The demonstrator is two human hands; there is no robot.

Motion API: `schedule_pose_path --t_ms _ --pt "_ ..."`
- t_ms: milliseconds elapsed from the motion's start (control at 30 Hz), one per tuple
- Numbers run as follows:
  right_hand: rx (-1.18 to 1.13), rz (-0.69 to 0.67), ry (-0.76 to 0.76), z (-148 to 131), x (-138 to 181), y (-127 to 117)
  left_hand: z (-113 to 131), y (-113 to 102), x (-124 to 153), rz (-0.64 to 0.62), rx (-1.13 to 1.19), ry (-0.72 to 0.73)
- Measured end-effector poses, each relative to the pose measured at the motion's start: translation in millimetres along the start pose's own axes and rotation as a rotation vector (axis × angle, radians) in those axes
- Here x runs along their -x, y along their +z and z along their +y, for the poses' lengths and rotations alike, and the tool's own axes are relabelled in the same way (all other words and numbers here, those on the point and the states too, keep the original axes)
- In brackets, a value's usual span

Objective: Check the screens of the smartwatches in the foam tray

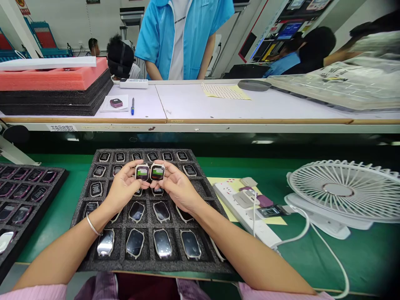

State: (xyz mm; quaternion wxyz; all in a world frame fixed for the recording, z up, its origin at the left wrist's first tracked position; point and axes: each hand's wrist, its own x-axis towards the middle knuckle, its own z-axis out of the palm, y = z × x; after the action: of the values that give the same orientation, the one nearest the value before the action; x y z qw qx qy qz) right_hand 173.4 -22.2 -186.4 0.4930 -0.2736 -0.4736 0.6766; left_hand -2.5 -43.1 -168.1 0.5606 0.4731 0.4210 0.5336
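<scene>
My left hand pinches a smartwatch with a light case and a lit screen showing a green band. Beside it, at about the same height, my right hand grips a second smartwatch whose screen shows similar colours. Both are strapless and held upright side by side, facing me. Below them lies a dark foam tray with rows of watch bodies in square pockets. Some screens in the far rows show white text, while the near watches are dark and reflective. My hands hide part of the middle rows.
Another foam tray of purple-cased watches is at left. To the right are a white power strip, watch parts, cables and a white fan. A shelf crosses behind, with stacked foam on it. A person in a blue shirt stands beyond.
</scene>
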Motion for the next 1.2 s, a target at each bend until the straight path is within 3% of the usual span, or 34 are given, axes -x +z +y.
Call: schedule_pose_path --t_ms 433,1200 --pt "0.042 0.083 0.041 -3.5 -1.0 0.5 2.3 1.9 3.3 -0.015 -0.017 -0.071" --pt "0.038 0.049 0.034 -1.6 0.0 0.5 2.9 0.7 2.0 -0.004 0.026 -0.097"
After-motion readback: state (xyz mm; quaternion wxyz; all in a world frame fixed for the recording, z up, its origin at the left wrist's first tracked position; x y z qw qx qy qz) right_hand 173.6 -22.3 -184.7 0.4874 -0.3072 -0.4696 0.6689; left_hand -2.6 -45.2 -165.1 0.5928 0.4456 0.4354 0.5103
